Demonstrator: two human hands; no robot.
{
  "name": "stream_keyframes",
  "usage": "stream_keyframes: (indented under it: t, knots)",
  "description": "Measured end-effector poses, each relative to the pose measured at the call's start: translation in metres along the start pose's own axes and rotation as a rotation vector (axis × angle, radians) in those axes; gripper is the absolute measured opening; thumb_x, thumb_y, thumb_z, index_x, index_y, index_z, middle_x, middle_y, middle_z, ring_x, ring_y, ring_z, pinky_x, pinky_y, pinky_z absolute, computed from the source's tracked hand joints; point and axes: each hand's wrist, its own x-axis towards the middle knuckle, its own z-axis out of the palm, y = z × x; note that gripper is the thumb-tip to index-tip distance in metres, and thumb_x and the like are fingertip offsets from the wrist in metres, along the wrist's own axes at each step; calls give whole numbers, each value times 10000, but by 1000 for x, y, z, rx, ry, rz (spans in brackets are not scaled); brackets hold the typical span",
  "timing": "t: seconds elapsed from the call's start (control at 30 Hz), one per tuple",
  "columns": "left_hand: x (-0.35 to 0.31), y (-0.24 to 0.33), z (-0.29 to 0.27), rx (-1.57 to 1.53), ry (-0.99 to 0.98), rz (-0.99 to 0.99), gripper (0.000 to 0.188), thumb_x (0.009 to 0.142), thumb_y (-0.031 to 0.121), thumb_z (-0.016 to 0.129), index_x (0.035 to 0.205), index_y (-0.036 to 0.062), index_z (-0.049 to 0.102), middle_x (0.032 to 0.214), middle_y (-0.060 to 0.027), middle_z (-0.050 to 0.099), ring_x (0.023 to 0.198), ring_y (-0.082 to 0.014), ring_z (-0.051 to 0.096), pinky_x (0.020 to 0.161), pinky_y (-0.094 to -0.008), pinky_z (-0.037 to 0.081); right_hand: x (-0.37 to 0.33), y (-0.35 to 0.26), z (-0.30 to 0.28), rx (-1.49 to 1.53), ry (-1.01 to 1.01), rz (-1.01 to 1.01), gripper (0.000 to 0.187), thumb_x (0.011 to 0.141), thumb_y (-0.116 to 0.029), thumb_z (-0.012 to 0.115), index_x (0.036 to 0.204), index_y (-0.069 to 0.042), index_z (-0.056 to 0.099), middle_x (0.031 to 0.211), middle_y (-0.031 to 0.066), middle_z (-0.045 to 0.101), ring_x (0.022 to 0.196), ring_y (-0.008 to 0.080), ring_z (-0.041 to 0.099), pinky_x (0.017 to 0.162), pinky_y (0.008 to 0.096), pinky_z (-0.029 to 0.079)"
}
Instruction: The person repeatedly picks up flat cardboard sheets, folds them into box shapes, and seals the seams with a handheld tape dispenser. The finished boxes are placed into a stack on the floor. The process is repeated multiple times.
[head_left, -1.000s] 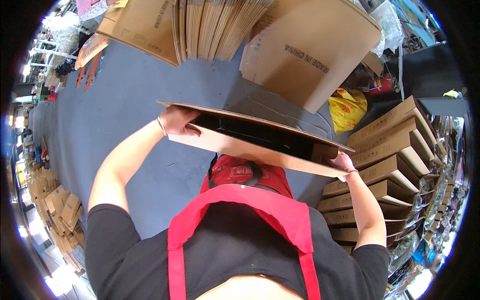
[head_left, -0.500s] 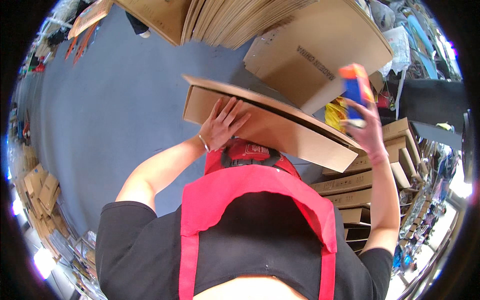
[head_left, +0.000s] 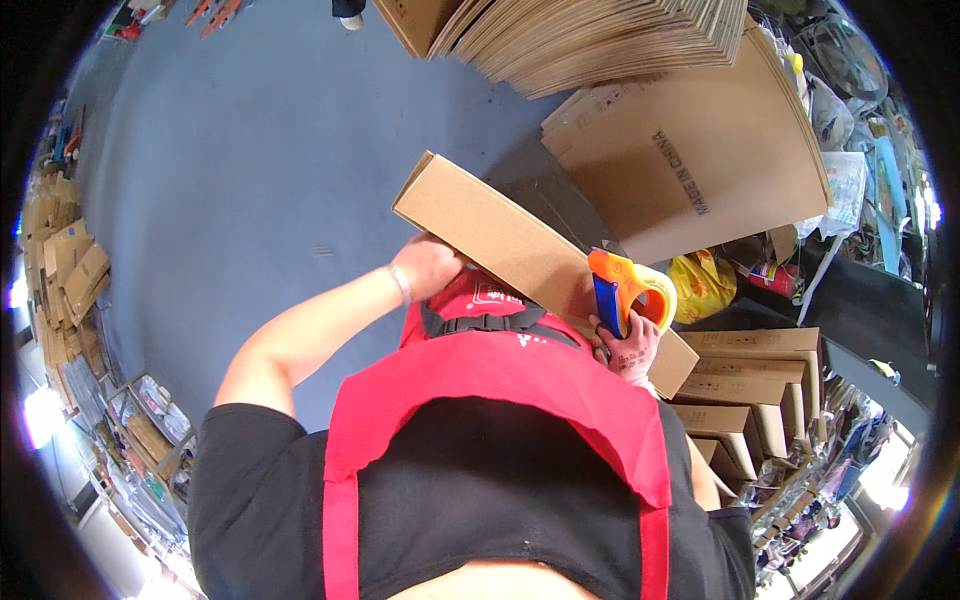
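A long, narrow brown cardboard box (head_left: 510, 235) slants across in front of my red apron, its left end farther from me than its right end. My left hand (head_left: 428, 265) is closed at the box's near left edge, with most of its fingers hidden behind the box and apron. An orange and blue tape dispenser (head_left: 612, 285) with a roll of tape is gripped in my right hand (head_left: 632, 355). The dispenser is over the right part of the box; whether it touches the cardboard I cannot tell.
Flat cardboard sheets stand in a stack (head_left: 610, 40) at the far side, next to a large flattened carton (head_left: 690, 150). On the right are a yellow bag (head_left: 702, 285) and several brown boxes (head_left: 750, 385) in rows. Cluttered shelving lines the left rim.
My right hand has brought the tape dispenser down and left onto the box area. My left hand has gone from lying spread on the box's side to its near edge. The box has tilted.
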Motion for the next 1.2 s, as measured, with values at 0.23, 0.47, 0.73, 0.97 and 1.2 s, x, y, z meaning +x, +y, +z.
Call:
stream_keyframes:
  t: [0.23,0.47,0.73,0.97,1.2]
  knots:
    - [38,20,-116,25,162,246,944,830,455,824,1600,79,426,1634,-239,388,1547,-457,289,1300,-597,160,12,7,-2,-54,132,-85,313,726,-336,819,1037,-310,791,1253,126,599,1107,356,581,977,521,473]
    - [84,35,-62,116,-8,465,1054,653,446,904,1599,419,438,1574,-237,357,1448,-433,334,1182,-599,236,1,-26,-38,25,267,269,558,750,-257,865,1284,-320,716,1279,163,601,1182,392,593,1060,484,486]
    - [63,53,-41,255,-3,457,964,708,439,881,1576,420,462,1596,-276,295,1485,-447,265,1211,-637,183,-94,-41,15,1344,1361,748,852,823,17,813,1582,-101,444,1532,54,509,1420,198,497,1236,361,373]
    - [117,174,-12,333,-40,412,1271,679,647,874,1684,196,239,1649,-273,236,1538,-449,229,1233,-639,174,-126,-28,54,1627,1406,645,873,873,-104,835,1616,-102,377,1542,46,501,1430,191,481,1219,349,387]
    - [175,296,8,309,-89,453,1212,663,496,898,1680,376,249,1687,-263,196,1489,-426,313,1194,-595,266,-163,-43,33,1967,1592,705,748,952,-82,704,1622,-166,381,1431,67,590,1287,217,610,1089,383,516]
